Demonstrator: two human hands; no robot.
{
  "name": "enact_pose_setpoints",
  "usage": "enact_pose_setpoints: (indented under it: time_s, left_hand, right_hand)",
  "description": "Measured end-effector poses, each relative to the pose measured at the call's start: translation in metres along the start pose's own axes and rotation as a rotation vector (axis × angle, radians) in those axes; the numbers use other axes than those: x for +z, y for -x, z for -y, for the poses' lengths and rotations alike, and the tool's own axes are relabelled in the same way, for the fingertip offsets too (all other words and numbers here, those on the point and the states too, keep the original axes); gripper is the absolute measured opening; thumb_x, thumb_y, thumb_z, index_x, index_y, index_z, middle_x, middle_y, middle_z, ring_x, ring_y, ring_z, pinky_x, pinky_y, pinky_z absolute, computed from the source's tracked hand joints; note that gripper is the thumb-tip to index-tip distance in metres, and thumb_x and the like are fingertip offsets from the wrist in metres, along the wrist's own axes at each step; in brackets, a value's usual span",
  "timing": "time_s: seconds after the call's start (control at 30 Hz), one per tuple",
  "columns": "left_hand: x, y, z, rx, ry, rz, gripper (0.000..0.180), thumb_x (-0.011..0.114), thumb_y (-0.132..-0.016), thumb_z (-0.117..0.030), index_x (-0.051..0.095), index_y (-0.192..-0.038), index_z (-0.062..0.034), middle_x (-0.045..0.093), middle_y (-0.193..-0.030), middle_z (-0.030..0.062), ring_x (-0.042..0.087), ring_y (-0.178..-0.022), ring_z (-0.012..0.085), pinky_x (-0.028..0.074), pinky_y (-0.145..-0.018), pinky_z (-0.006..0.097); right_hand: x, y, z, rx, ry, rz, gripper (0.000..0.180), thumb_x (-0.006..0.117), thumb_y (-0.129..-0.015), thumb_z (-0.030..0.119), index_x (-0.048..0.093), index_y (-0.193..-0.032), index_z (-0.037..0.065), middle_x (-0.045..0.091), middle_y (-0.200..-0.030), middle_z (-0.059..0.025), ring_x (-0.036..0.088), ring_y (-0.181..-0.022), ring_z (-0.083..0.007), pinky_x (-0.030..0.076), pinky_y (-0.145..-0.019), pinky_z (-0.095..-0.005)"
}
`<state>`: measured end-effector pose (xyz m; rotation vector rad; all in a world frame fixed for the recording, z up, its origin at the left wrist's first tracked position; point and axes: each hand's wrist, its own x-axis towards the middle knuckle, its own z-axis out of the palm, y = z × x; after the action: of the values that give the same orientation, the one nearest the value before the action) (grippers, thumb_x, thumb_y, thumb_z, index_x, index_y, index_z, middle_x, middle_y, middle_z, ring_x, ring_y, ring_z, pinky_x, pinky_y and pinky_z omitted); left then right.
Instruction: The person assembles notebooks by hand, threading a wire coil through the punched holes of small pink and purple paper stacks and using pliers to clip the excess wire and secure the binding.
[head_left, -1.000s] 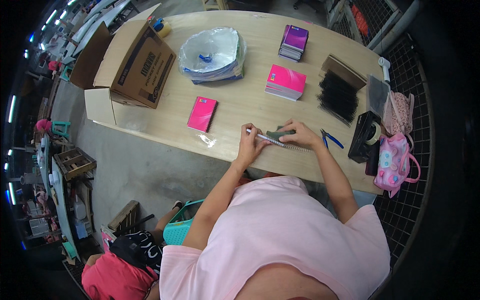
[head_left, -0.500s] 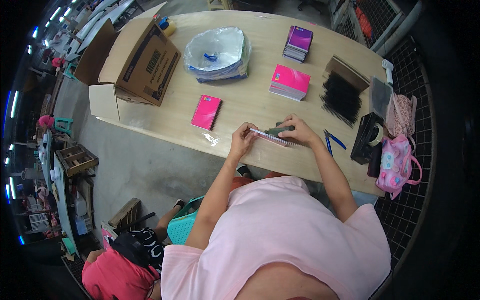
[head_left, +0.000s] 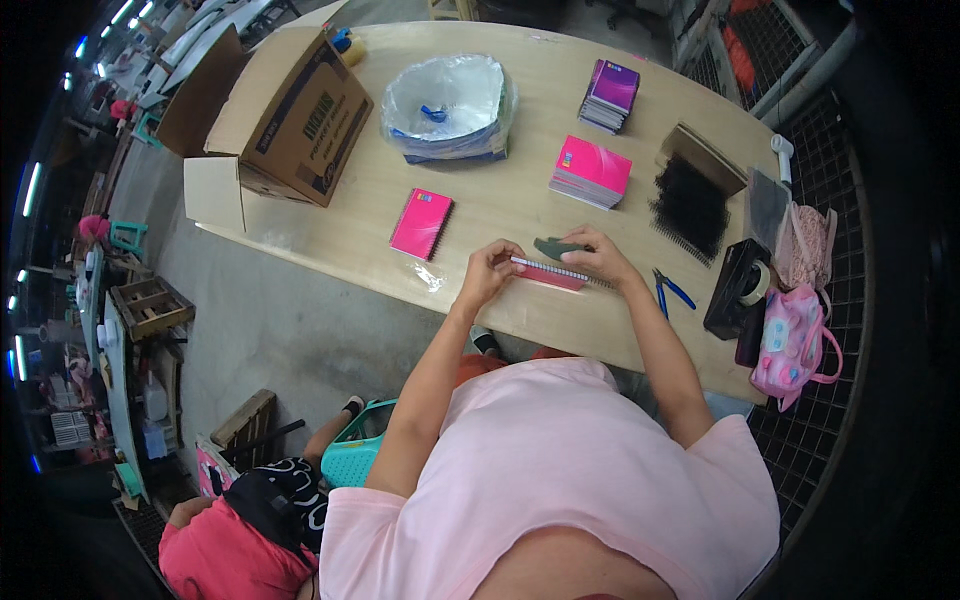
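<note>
My left hand is closed on the left end of a small pink notebook, which is tilted up near the table's front edge. A row of holes or coil loops runs along its upper edge, and a thin spiral coil sticks out at its right end. My right hand grips a dark green, flat piece just beyond that edge; its exact kind is unclear. Right-hand fingers also come close to the coil, but contact cannot be made out. A finished-looking pink spiral notebook lies to the left.
Beyond my hands are a pink notebook stack, a purple notebook stack and a plastic-lined bin. Black coils, blue-handled pliers and a black tape dispenser lie right. A cardboard box stands left; a person sits lower left.
The green piece in my right hand has turned and shifted slightly away from the notebook's edge. More of the pink cover shows now. The whole view has shifted a little.
</note>
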<state>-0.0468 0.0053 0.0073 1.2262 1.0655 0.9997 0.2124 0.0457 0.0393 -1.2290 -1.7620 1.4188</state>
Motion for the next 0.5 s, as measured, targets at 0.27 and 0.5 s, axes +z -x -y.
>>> enact_pose_setpoints:
  time_s: [0.27,0.5]
  left_hand:
    - [-0.001,-0.003,0.003,0.043,0.091,-0.055,0.042,0.074,-0.073,0.015,0.058,-0.109,0.0002,0.063,-0.092,0.0042,0.064,-0.086,0.0113,0.054,-0.080,0.025]
    - [0.004,0.002,0.003,-0.009,0.176,-0.075,0.041,0.075,-0.076,0.012,0.056,-0.109,-0.0011,0.063,-0.096,0.0055,0.064,-0.084,0.0110,0.055,-0.078,0.026]
  right_hand:
    - [0.011,-0.010,0.015,0.061,0.086,0.148,0.033,0.077,-0.079,0.025,0.074,-0.101,0.000,0.062,-0.110,-0.0127,0.058,-0.107,-0.0225,0.044,-0.094,-0.0315]
    - [0.005,-0.017,0.006,0.128,-0.164,0.276,0.038,0.078,-0.079,0.025,0.073,-0.106,0.000,0.062,-0.112,-0.0145,0.060,-0.107,-0.0246,0.046,-0.093,-0.0330]
